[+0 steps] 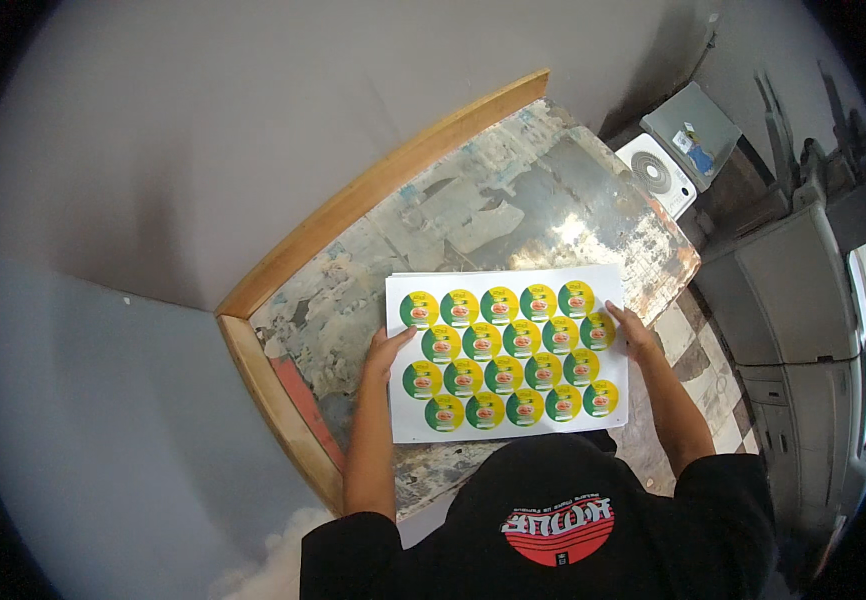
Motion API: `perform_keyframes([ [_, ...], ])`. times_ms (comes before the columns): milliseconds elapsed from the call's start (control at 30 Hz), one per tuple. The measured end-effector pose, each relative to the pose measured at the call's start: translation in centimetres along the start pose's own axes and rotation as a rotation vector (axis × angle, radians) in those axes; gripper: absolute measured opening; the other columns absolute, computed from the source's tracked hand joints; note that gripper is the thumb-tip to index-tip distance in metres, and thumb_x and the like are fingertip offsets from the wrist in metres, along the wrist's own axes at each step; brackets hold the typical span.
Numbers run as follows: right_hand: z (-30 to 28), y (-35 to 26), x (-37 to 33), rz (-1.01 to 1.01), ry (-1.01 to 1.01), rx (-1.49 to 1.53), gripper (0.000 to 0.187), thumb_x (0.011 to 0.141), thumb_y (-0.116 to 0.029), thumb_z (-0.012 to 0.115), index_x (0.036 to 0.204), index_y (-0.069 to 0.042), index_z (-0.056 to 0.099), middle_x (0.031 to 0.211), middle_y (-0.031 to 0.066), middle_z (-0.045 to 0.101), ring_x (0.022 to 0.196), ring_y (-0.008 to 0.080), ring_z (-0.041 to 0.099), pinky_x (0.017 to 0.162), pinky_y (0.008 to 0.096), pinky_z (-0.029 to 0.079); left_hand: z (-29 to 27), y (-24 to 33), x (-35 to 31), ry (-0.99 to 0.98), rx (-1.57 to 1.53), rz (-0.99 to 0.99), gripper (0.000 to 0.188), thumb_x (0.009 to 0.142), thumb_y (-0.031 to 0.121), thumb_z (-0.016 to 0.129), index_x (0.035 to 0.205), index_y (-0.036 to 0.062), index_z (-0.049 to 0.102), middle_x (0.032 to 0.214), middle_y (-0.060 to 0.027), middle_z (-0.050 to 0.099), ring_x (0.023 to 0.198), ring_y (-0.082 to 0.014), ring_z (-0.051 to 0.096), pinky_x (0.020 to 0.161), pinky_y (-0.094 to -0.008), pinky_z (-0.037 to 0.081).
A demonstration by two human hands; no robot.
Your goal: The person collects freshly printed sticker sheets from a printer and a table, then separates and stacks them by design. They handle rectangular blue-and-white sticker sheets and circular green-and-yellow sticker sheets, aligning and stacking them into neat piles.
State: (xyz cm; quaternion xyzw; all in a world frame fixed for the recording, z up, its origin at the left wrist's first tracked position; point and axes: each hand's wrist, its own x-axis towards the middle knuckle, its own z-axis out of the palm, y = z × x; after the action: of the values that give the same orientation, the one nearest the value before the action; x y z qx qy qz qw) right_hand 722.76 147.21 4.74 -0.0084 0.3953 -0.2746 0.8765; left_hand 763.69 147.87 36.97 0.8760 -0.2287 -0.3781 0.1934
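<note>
A stack of white paper sheets [608, 465] printed with rows of round green-and-yellow labels is held level in front of my body, over the near part of the worn tabletop. My left hand [385, 352] grips its left edge, thumb on top and fingers underneath. On the opposite edge my right hand [635, 332] holds the stack in the same way, thumb over the printed face. The fingers below the paper are hidden. Several sheets seem to lie together, their edges slightly offset at the upper left.
The tabletop [473, 215] is stained and peeling, bordered by wooden strips [383, 190] against the wall. A red strip [305, 405] lies along its left side. Beyond the far right corner stand a white unit with a round grille [653, 172] and a grey panel [693, 130]. Grey cabinets [793, 290] line the right.
</note>
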Motion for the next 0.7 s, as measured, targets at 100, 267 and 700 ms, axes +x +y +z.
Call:
perform_keyframes([
  [100, 0.5, 0.1, -1.4, -0.081, -0.189, 0.1, 0.049, 0.088, -0.032, 0.068, 0.121, 0.001, 0.051, 0.107, 0.0124, 0.064, 0.091, 0.0227, 0.066, 0.078, 0.0366, 0.057, 1.3, -0.1, -1.5, 0.022, 0.035, 0.009, 0.045, 0.08, 0.019, 0.077, 0.116, -0.0003, 0.059, 0.108, -0.0134, 0.067, 0.092, -0.0223, 0.065, 0.081, -0.033, 0.051],
  [267, 0.5, -1.0, -4.4, -0.259, -0.115, -0.029, 0.037, 0.091, -0.024, 0.066, 0.115, 0.002, 0.056, 0.099, 0.0102, 0.066, 0.085, 0.0183, 0.065, 0.072, 0.033, 0.056, 2.3, 0.1, -7.2, 0.101, 0.024, 0.114, 0.045, 0.082, 0.019, 0.076, 0.116, -0.0035, 0.058, 0.108, -0.0138, 0.066, 0.091, -0.0215, 0.065, 0.08, -0.0327, 0.051],
  [700, 3.7, -8.1, -15.8, -0.919, -0.086, -0.1, 0.038, 0.095, -0.022, 0.062, 0.124, 0.0, 0.05, 0.114, 0.0114, 0.062, 0.103, 0.0176, 0.059, 0.09, 0.0323, 0.046, 2.4, 5.8, -22.1, 0.296, 0.049, 0.8, 0.043, 0.089, 0.018, 0.069, 0.123, -0.0037, 0.053, 0.119, -0.0125, 0.061, 0.106, -0.0195, 0.057, 0.093, -0.0319, 0.045],
])
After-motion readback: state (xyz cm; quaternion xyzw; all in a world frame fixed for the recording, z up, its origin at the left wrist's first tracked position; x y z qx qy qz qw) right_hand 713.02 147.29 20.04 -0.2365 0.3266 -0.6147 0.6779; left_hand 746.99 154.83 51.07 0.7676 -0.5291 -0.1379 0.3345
